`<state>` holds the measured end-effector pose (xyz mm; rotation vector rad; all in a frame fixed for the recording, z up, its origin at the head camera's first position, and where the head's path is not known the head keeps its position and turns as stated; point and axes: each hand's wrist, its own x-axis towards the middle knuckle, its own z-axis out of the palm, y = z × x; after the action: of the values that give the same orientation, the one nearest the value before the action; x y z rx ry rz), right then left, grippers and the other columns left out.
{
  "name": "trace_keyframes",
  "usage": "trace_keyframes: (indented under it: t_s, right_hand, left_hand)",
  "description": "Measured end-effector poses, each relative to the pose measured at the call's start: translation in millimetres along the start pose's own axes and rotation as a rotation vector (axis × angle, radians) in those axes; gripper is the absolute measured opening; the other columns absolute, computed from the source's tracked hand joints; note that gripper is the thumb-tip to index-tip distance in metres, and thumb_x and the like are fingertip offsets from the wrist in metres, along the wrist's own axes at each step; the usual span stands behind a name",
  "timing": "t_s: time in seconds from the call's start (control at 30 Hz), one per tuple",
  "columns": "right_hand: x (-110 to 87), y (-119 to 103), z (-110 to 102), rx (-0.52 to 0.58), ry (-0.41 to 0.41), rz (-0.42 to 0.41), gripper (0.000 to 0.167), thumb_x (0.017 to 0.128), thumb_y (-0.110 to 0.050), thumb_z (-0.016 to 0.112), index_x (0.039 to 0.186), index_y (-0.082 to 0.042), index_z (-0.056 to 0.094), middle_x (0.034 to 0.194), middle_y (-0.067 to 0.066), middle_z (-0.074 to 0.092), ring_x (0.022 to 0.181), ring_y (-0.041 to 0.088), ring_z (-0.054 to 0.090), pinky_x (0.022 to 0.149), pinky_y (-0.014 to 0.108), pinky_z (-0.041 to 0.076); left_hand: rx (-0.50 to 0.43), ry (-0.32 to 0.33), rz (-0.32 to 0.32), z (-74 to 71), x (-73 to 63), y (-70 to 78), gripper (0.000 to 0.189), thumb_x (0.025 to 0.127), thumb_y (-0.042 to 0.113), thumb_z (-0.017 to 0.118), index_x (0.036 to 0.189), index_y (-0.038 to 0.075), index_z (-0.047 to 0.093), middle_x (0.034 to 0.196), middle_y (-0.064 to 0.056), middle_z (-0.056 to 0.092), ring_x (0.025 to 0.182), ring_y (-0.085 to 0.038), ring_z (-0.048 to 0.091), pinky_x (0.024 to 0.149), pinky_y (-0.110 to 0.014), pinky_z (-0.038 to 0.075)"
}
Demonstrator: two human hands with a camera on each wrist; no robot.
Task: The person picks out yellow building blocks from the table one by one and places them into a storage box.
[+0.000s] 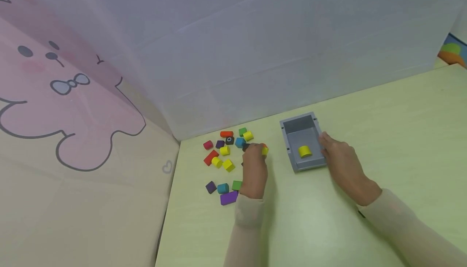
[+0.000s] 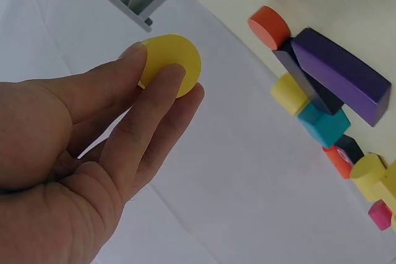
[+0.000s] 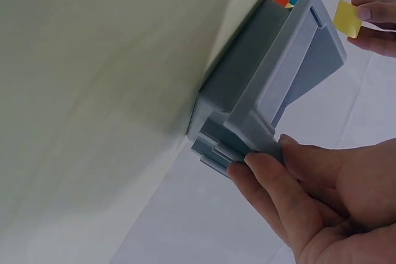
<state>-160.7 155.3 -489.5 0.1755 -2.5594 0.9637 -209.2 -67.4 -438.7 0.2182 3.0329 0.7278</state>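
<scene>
A yellow cylinder [image 2: 172,52] is pinched between the thumb and fingers of the left hand [image 1: 254,172], its round face shown in the left wrist view; it is held to the left of a grey tray [image 1: 303,137] and apart from it. The tray, resting on the desk [image 1: 397,137], is gripped at its right side by the thumb and fingers of the right hand [image 1: 344,169]. Within the tray, a second yellow cylinder [image 1: 305,151] is seen lying near its near end. Wooden-looking blocks are scattered beyond and beside the left hand; among them are shown a red block [image 1: 211,157], a yellow cube [image 1: 228,165], a blue cube [image 1: 240,142] and an orange cylinder [image 1: 226,134]. Nearer the left sleeve, a purple block [image 1: 229,198] is placed beside a teal cylinder [image 1: 223,188]. The desk is bordered by pale cloth [image 1: 255,56], marked at left with a pink cartoon animal [image 1: 80,129].
</scene>
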Motion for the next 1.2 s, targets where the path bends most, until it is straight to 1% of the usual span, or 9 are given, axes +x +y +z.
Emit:
trace_keyframes:
  t_s: [0.17, 0.33, 0.57, 0.7, 0.83, 0.93, 1.03, 1.1, 1.2]
  right_hand:
    - [-1.0, -0.4, -0.9, -0.002, -0.027, 0.032, 0.043, 0.089, 0.015, 0.072, 0.130, 0.019, 0.062, 0.133, 0.037, 0.061, 0.110, 0.057, 0.066, 0.087, 0.063, 0.058]
    - [-2.6, -1.8, -1.4, 0.006, -0.046, 0.048, 0.043, 0.091, 0.014, 0.071, 0.132, 0.018, 0.061, 0.135, 0.037, 0.060, 0.113, 0.056, 0.065, 0.089, 0.063, 0.057]
    - [-3.0, -1.6, -0.8, 0.014, -0.040, 0.038, 0.043, 0.090, 0.016, 0.070, 0.132, 0.018, 0.061, 0.134, 0.038, 0.060, 0.113, 0.056, 0.065, 0.088, 0.063, 0.057]
    - [-2.7, -1.9, -0.7, 0.006, -0.035, 0.036, 0.043, 0.089, 0.016, 0.071, 0.131, 0.017, 0.062, 0.133, 0.037, 0.061, 0.108, 0.056, 0.067, 0.085, 0.063, 0.058]
    - [-2.4, -2.0, -0.8, 0.004, -0.037, 0.039, 0.042, 0.089, 0.015, 0.072, 0.131, 0.016, 0.062, 0.133, 0.036, 0.063, 0.103, 0.055, 0.069, 0.081, 0.062, 0.060]
    - [-2.0, -2.0, -0.9, 0.005, -0.038, 0.043, 0.043, 0.090, 0.015, 0.072, 0.131, 0.016, 0.062, 0.133, 0.036, 0.063, 0.102, 0.055, 0.070, 0.081, 0.061, 0.060]
    - [-1.5, -2.4, -1.4, 0.000, -0.033, 0.042, 0.042, 0.090, 0.015, 0.071, 0.131, 0.016, 0.062, 0.132, 0.036, 0.063, 0.101, 0.055, 0.070, 0.080, 0.062, 0.060]
    - [-1.0, -2.5, -1.5, -0.002, -0.026, 0.037, 0.041, 0.090, 0.015, 0.071, 0.130, 0.016, 0.063, 0.132, 0.036, 0.063, 0.101, 0.056, 0.069, 0.080, 0.062, 0.060]
    - [-0.2, -3.0, -1.3, -0.006, -0.016, 0.030, 0.040, 0.090, 0.015, 0.071, 0.129, 0.016, 0.063, 0.132, 0.036, 0.063, 0.098, 0.056, 0.070, 0.078, 0.062, 0.060]
  left_hand:
    - [0.007, 0.031, 0.064, 1.9, -1.0, 7.7, 0.034, 0.098, -0.007, 0.067, 0.131, -0.002, 0.070, 0.125, -0.016, 0.072, 0.119, -0.031, 0.068, 0.108, -0.042, 0.054]
    - [0.011, 0.061, 0.108, 3.3, -0.8, 18.3, 0.034, 0.097, -0.007, 0.068, 0.130, -0.001, 0.071, 0.124, -0.016, 0.072, 0.116, -0.031, 0.070, 0.104, -0.040, 0.056]
    - [-0.027, 0.057, 0.118, 5.1, 0.7, 33.3, 0.035, 0.097, -0.006, 0.068, 0.131, 0.000, 0.071, 0.126, -0.015, 0.073, 0.117, -0.028, 0.071, 0.102, -0.036, 0.058]
    - [-0.041, 0.045, 0.111, 5.8, 1.3, 38.9, 0.035, 0.098, -0.005, 0.068, 0.133, 0.001, 0.070, 0.128, -0.013, 0.072, 0.119, -0.026, 0.070, 0.104, -0.035, 0.057]
    - [-0.057, 0.041, 0.117, 6.1, 2.0, 44.0, 0.036, 0.099, -0.004, 0.067, 0.134, 0.001, 0.070, 0.129, -0.013, 0.072, 0.120, -0.026, 0.070, 0.105, -0.034, 0.056]
    - [-0.038, 0.067, 0.159, 7.3, 2.5, 47.5, 0.036, 0.097, -0.006, 0.069, 0.132, -0.001, 0.071, 0.126, -0.013, 0.073, 0.117, -0.026, 0.071, 0.102, -0.032, 0.057]
    - [-0.020, 0.069, 0.188, 8.9, 3.2, 51.7, 0.035, 0.096, -0.011, 0.067, 0.130, -0.001, 0.072, 0.124, -0.013, 0.073, 0.116, -0.026, 0.071, 0.101, -0.031, 0.057]
    - [-0.006, 0.055, 0.191, 10.8, 3.5, 55.2, 0.035, 0.096, -0.012, 0.066, 0.129, 0.000, 0.073, 0.124, -0.012, 0.073, 0.116, -0.025, 0.071, 0.102, -0.031, 0.057]
    - [0.007, 0.017, 0.180, 14.2, 3.8, 60.7, 0.035, 0.098, -0.010, 0.065, 0.130, 0.002, 0.072, 0.127, -0.011, 0.071, 0.118, -0.025, 0.069, 0.105, -0.031, 0.055]
